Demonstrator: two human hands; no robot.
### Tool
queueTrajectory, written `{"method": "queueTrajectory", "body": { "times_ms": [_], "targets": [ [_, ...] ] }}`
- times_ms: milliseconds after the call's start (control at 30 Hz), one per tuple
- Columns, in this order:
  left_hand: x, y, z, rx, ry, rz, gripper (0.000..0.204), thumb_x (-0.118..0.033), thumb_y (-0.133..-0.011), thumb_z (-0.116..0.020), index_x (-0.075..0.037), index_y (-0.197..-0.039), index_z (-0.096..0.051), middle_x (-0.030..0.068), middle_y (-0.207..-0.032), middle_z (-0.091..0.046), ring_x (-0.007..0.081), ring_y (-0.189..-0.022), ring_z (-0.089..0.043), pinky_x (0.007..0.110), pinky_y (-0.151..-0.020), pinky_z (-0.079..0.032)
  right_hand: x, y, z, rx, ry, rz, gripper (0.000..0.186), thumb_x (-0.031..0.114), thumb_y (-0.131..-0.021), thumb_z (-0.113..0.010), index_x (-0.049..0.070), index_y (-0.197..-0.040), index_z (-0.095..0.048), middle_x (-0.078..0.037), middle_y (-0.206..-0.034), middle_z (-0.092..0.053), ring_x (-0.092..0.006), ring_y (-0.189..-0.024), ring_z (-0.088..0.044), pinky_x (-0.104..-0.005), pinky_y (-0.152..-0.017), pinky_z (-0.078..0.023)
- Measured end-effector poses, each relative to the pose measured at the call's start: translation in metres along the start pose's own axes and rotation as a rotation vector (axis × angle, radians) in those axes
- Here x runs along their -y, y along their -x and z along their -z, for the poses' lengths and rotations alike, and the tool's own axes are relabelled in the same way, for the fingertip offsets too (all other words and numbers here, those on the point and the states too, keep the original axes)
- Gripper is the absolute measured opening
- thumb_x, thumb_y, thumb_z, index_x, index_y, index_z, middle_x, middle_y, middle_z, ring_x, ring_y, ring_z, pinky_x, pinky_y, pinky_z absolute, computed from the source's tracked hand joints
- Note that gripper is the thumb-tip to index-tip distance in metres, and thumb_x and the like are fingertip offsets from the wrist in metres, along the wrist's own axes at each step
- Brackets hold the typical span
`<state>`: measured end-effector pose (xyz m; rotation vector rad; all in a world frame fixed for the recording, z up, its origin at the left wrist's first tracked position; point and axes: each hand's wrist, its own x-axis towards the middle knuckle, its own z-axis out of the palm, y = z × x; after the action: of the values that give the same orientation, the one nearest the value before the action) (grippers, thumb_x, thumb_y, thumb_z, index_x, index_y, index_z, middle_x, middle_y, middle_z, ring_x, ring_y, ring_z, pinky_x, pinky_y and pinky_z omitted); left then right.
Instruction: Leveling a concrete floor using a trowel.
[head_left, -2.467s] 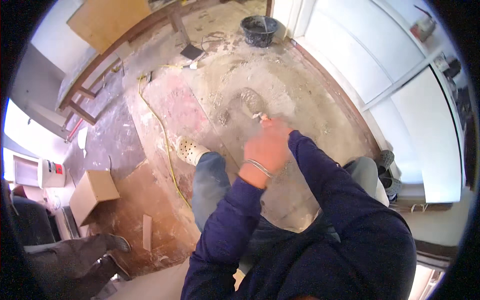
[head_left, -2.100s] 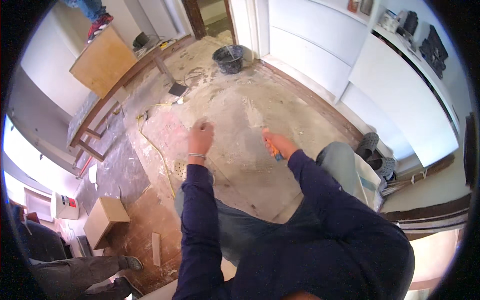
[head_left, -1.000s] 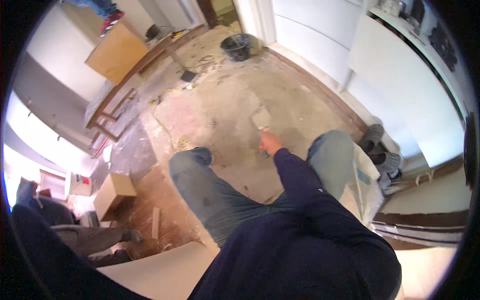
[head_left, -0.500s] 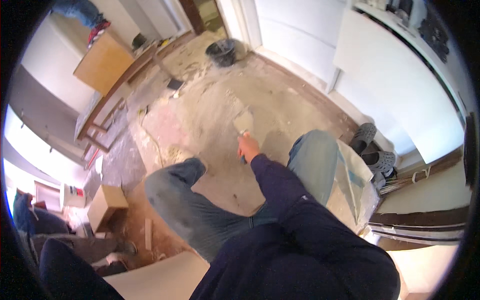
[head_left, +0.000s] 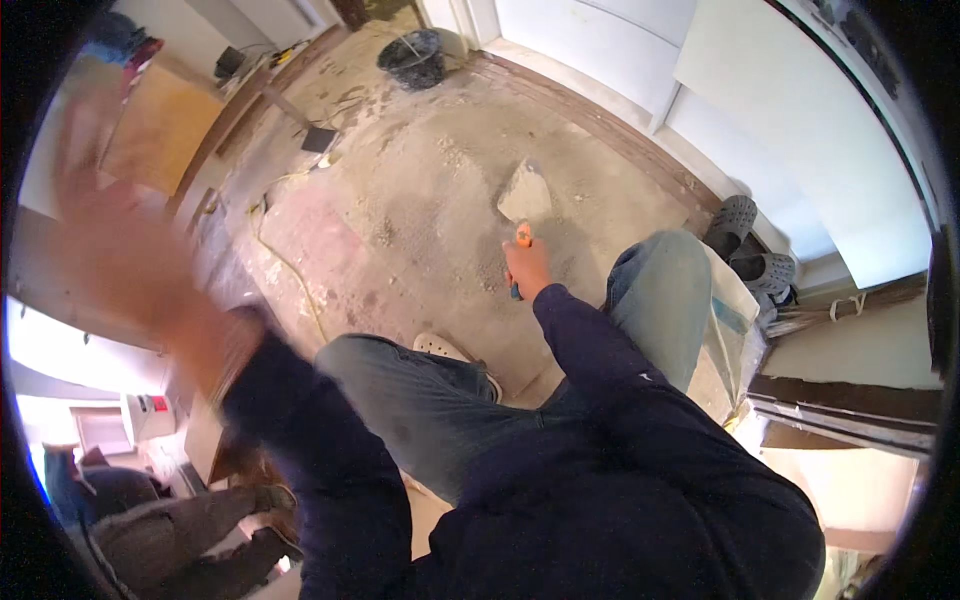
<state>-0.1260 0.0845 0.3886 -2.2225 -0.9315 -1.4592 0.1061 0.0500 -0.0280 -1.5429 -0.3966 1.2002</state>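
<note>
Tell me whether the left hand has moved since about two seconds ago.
Yes, leftward: the left hand was right of the yellow cord; now it shows, blurred, left of that cord.

White panels point(head_left: 800, 140) on the right edge a dusty floor point(head_left: 610, 160) (pinkish at left).

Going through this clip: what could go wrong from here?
The yellow cable, lying loose on the floor left of the pale clog, could snag a foot. Crumbs near the scraper in the right hand might drag under its blade.
</note>
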Motion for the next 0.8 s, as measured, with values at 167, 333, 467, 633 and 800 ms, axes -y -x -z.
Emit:
{"method": "queueTrajectory", "body": {
  "times_ms": [167,333,467,633,800],
  "targets": [
    [0.04,0.177,-0.233,0.431,0.421,0.703,0.045,-0.023,-0.084,-0.066,0.0,-0.121,-0.056,0.0188,-0.108,-0.064,0.0286,-0.093,-0.063,0.037,-0.085,-0.048,-0.04,-0.013,0.022,-0.142,-0.016,-0.018,0.022,0.015,-0.089,-0.058,-0.001,-0.086,-0.043,-0.007,-0.058,-0.047,-0.0166,-0.044,-0.049,-0.0339,-0.038,-0.039],
    [0.031,0.206,-0.256,0.584,0.478,0.764,0.045,-0.021,-0.084,-0.065,-0.002,-0.123,-0.054,0.0193,-0.113,-0.062,0.0264,-0.089,-0.064,0.037,-0.08,-0.05,-0.121,-0.027,0.039,-0.206,-0.067,-0.003,0.029,0.026,-0.094,-0.054,0.003,-0.078,-0.047,-0.006,-0.058,-0.048,-0.0163,-0.045,-0.047,-0.0346,-0.04,-0.038],
    [-0.023,0.136,-0.271,0.523,0.748,0.64,0.044,-0.02,-0.085,-0.064,-0.002,-0.123,-0.055,0.0194,-0.112,-0.062,0.0253,-0.088,-0.064,0.036,-0.077,-0.052,-0.26,-0.042,0.125,-0.508,0.568,0.291,0.039,0.037,-0.097,-0.045,0.005,-0.075,-0.052,-0.008,-0.062,-0.049,-0.0215,-0.056,-0.051,-0.0403,-0.052,-0.044],
    [0.022,0.151,-0.238,0.325,0.89,0.846,0.039,-0.019,-0.086,-0.065,-0.001,-0.12,-0.057,0.0111,-0.103,-0.064,0.0165,-0.083,-0.06,0.029,-0.072,-0.05,-0.231,0.08,0.023,-0.03,1.185,0.117,0.036,0.03,-0.094,-0.047,-0.005,-0.1,-0.052,-0.025,-0.087,-0.06,-0.0406,-0.077,-0.058,-0.0454,-0.071,-0.048],
    [0.01,0.139,-0.22,0.284,0.965,0.852,0.034,-0.016,-0.087,-0.067,-0.001,-0.117,-0.058,0.0067,-0.1,-0.064,0.0107,-0.081,-0.057,0.025,-0.071,-0.048,-0.247,0.048,0.0,0.249,1.39,0.283,0.035,0.025,-0.091,-0.048,-0.003,-0.113,-0.046,-0.028,-0.092,-0.061,-0.0418,-0.086,-0.061,-0.0465,-0.072,-0.048]
  ]
}}
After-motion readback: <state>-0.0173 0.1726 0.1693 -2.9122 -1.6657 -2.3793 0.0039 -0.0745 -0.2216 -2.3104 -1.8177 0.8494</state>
